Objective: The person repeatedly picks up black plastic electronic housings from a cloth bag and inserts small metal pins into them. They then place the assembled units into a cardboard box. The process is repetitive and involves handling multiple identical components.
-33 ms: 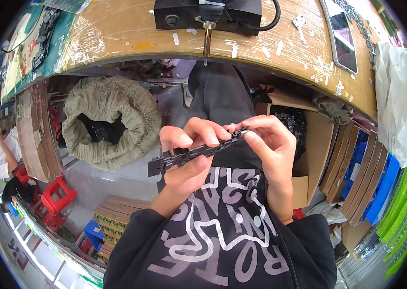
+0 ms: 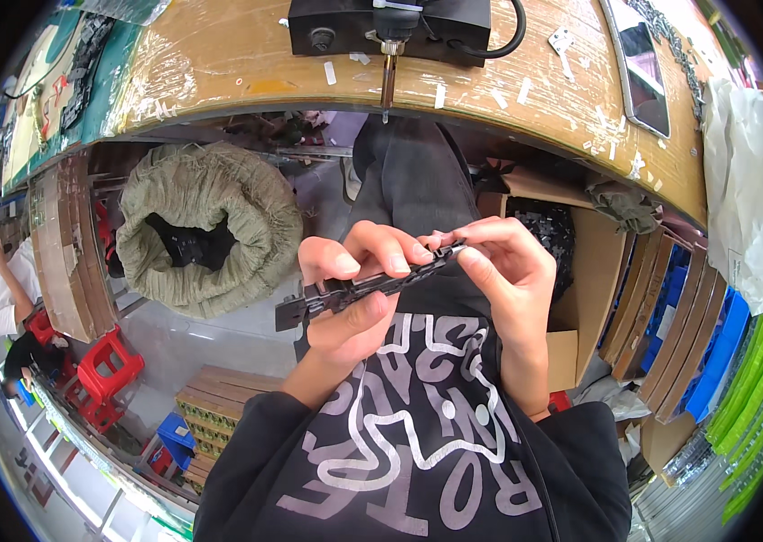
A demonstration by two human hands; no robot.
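A long, thin black plastic part (image 2: 325, 299) is held above my lap, slanting up to the right. Toward its left end a small flat square tab sticks out past my fingers. My left hand (image 2: 352, 298) grips it along its middle and left, thumb below and fingers over the top. At the upper right end, my right hand (image 2: 515, 275) pinches the tip between thumb and fingers. Whatever small detail lies under those right fingertips is too small to make out.
Ahead is a bench (image 2: 219, 63) with a black machine (image 2: 309, 41), its metal tip (image 2: 388, 86) pointing down, and a phone (image 2: 642, 77). A fabric sack (image 2: 260, 208) stands left, a cardboard box (image 2: 587, 262) right. Red stools (image 2: 111, 366) and another person (image 2: 11, 289) are far left.
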